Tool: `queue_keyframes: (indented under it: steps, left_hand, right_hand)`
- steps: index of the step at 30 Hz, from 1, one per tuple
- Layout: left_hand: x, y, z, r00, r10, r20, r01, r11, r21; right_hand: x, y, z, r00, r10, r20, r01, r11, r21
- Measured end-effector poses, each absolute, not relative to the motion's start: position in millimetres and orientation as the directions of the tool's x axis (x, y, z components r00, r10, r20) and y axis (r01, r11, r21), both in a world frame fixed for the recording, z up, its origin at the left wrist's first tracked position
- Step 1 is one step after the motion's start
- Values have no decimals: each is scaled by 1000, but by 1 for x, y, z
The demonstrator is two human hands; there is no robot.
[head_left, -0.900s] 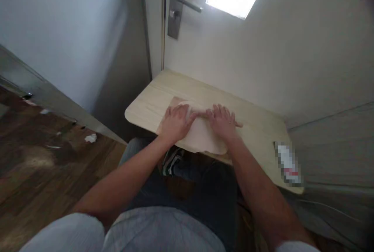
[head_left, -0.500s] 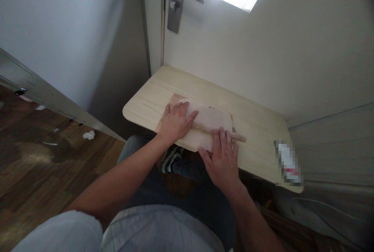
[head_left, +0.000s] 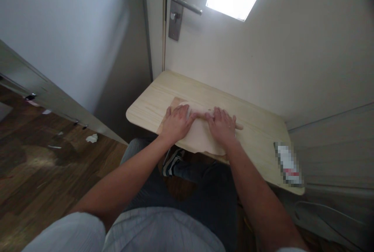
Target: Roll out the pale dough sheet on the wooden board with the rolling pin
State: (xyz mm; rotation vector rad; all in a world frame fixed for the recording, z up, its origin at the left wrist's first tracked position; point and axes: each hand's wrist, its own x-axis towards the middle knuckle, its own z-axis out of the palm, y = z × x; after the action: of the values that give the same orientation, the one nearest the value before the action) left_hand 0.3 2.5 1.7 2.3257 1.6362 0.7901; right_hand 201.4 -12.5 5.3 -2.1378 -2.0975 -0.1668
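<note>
A pale rolling pin (head_left: pixel 239 127) lies across a flat sheet of dough (head_left: pixel 203 135); only its right tip shows clearly past my fingers. My left hand (head_left: pixel 177 121) is over the pin's left part, with its fingers bent forward and the thumb pointing right. Pressed on the pin from above, my right hand (head_left: pixel 221 125) has its fingers curled over the far side. The two thumbs nearly meet in the middle. Beneath the dough is a thin brownish board (head_left: pixel 176 101), mostly covered. How firmly the fingers grip is partly hidden.
The board lies on a small light wooden table (head_left: pixel 257 146) against a white door (head_left: pixel 277 57) with a metal handle (head_left: pixel 187 4). A pixelated object (head_left: pixel 288 164) is at the table's right end. Paper scraps (head_left: pixel 92 138) litter the wooden floor at left.
My right hand has moved forward, away from my body, and the rolling pin's right part has gone with it. More of the near dough shows. My left hand has barely moved.
</note>
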Motion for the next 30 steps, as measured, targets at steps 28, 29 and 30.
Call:
queue_keyframes:
  steps: [28, 29, 30]
  left_hand:
    - [-3, 46, -4, 373, 872, 317, 804, -474, 359]
    - [-2, 48, -3, 385, 866, 320, 799, -486, 354]
    - [-1, 51, -2, 398, 859, 322, 793, -498, 350]
  right_hand:
    - [211, -42, 9, 132, 980, 151, 991, -128, -31]
    - [205, -56, 6, 92, 981, 168, 996, -90, -21]
    - [196, -72, 4, 50, 982, 181, 999, -48, -15]
